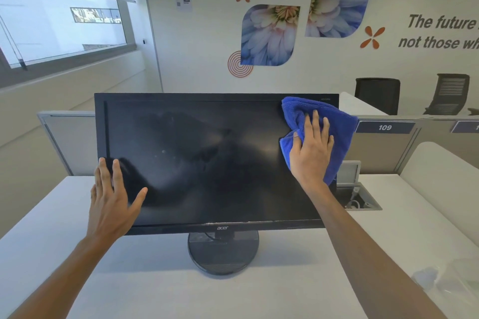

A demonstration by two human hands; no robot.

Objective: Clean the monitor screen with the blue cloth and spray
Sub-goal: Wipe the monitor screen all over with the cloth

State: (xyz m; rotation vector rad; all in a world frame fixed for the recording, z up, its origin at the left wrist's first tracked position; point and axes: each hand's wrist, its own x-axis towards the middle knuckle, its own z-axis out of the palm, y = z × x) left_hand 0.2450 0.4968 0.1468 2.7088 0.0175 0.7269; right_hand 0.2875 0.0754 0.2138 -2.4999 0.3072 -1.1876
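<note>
A black Acer monitor stands on a round base in the middle of the white desk, its dark screen showing smears and specks. My right hand presses a bunched blue cloth flat against the screen's upper right corner; the cloth spills past the right bezel. My left hand lies flat with fingers spread on the monitor's lower left edge, holding nothing. At the desk's lower right a blurred clear object may be the spray bottle; I cannot tell for sure.
The white desk spreads around the monitor base. Behind the monitor runs a grey partition tagged 109. An open cable tray with cords sits at the right rear. Two black office chairs stand beyond.
</note>
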